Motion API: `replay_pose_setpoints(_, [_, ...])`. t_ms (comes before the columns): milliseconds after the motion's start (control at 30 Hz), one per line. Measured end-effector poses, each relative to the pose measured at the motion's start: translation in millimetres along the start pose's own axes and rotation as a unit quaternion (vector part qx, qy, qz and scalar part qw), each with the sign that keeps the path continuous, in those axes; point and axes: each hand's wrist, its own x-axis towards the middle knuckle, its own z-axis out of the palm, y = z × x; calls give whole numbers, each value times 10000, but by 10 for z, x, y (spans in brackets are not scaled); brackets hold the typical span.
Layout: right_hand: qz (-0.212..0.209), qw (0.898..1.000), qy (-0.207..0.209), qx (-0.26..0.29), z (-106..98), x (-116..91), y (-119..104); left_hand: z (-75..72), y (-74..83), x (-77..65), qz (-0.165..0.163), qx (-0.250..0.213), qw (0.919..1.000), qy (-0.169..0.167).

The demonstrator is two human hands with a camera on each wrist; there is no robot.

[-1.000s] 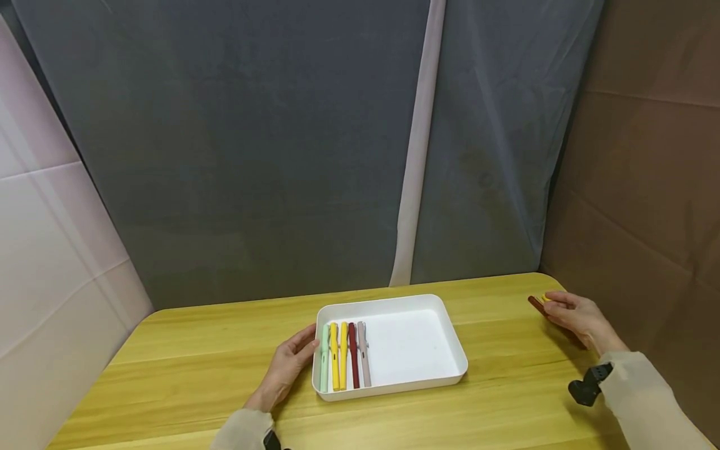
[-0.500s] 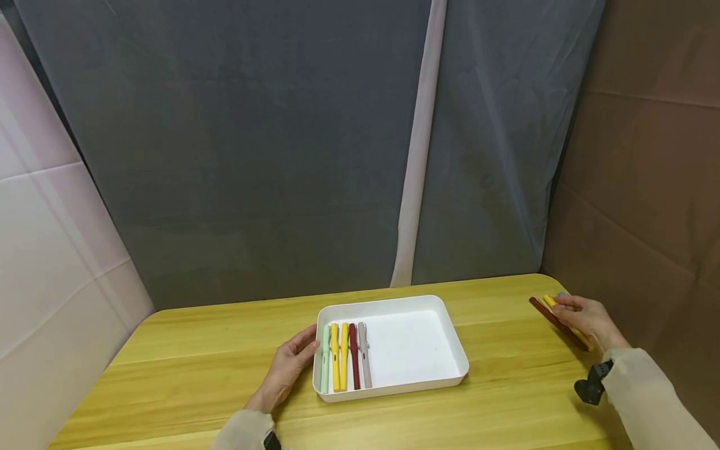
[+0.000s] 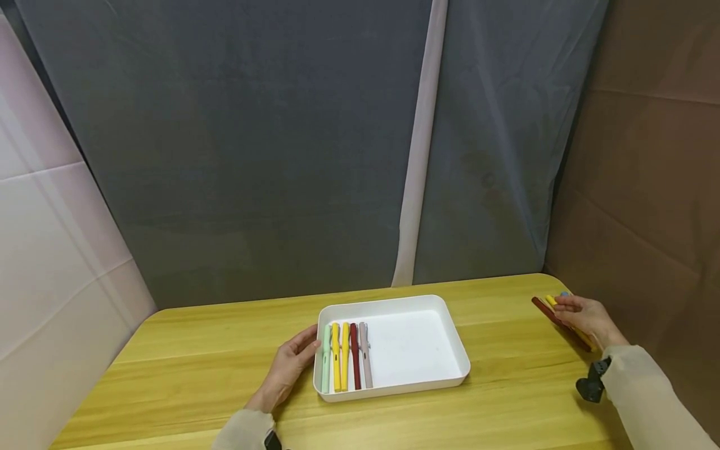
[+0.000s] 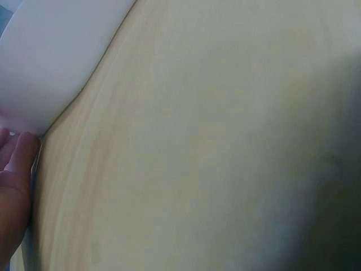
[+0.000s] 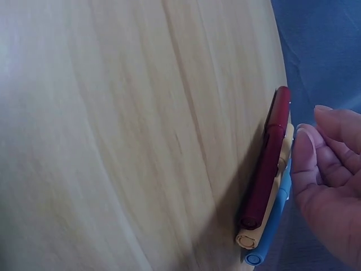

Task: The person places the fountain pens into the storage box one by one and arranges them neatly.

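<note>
My left hand (image 3: pixel 287 365) rests at the left side of a white tray (image 3: pixel 450 350), thumb at the rim; in the left wrist view its fingertips (image 4: pixel 25 147) meet the tray's outer wall. Inside the tray, side by side, lie a mint green pen (image 3: pixel 325 359), two yellow pens (image 3: pixel 335 356), a dark red pen (image 3: pixel 355 356) and a greyish pink pen (image 3: pixel 365 356). My right hand (image 3: pixel 587 319) is beside another dark red pen (image 5: pixel 265 169), a yellow pen (image 5: pixel 248 240) and a blue pen (image 5: pixel 271 226). Its loosely bent fingers partly hide the blue pen; nothing shows between thumb and forefinger.
The wooden table (image 3: pixel 197 362) has its right edge close beside the three pens. A dark grey curtain (image 3: pixel 270 156) hangs behind it, a brown one (image 3: pixel 647 175) at the right and a pale one (image 3: pixel 56 219) at the left.
My right hand has shifted slightly right, uncovering more of the dark red and yellow pens and the blue pen's end. The left hand and the tray have stayed put.
</note>
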Motion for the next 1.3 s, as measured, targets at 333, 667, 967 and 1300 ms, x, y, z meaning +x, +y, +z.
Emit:
replay_pose_setpoints(333, [-130, 9965, 110, -815, 41, 36, 31, -24, -17, -20, 88, -47, 9999, -42])
replay_pose_setpoints(667, [-101, 9962, 199, -839, 60, 32, 72, -32, -8, -29, 49, 3, 10000, -12])
replay_pose_setpoints(967, [-247, 9901, 477, -1299, 139, 57, 64, -52, -13, -27, 91, -20, 9999, -45])
replay_pose_setpoints(1300, [-331, 9845, 900, -1470, 234, 68, 75, -67, -17, -41, 86, -43, 9999, -30])
